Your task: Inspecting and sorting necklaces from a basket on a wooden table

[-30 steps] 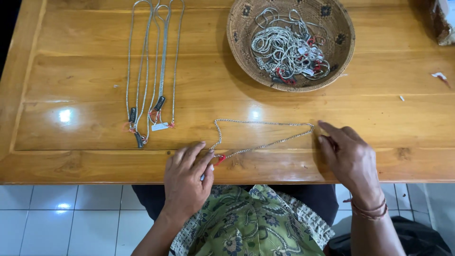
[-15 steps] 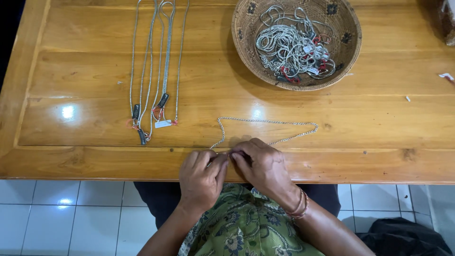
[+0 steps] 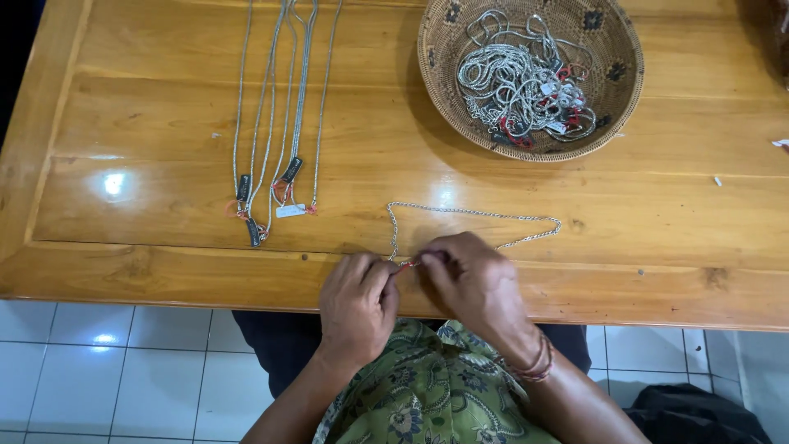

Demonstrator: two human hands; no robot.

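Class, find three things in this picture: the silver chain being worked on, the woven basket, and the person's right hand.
silver chain (image 3: 472, 214): head view, on its far strand lying on the table.
woven basket (image 3: 612, 49): head view, on the bare inner wall at right.
right hand (image 3: 477, 279): head view, on the back of the hand.

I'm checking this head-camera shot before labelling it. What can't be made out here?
- Clasp end of the silver chain: covered by the fingertips of the left hand and right hand.
- Laid-out chains: upper ends cut off by the top edge.
- Tags on them: too small to read.
- Basket pile: too tangled to count.
- Dark thing at the top right corner: mostly out of frame.
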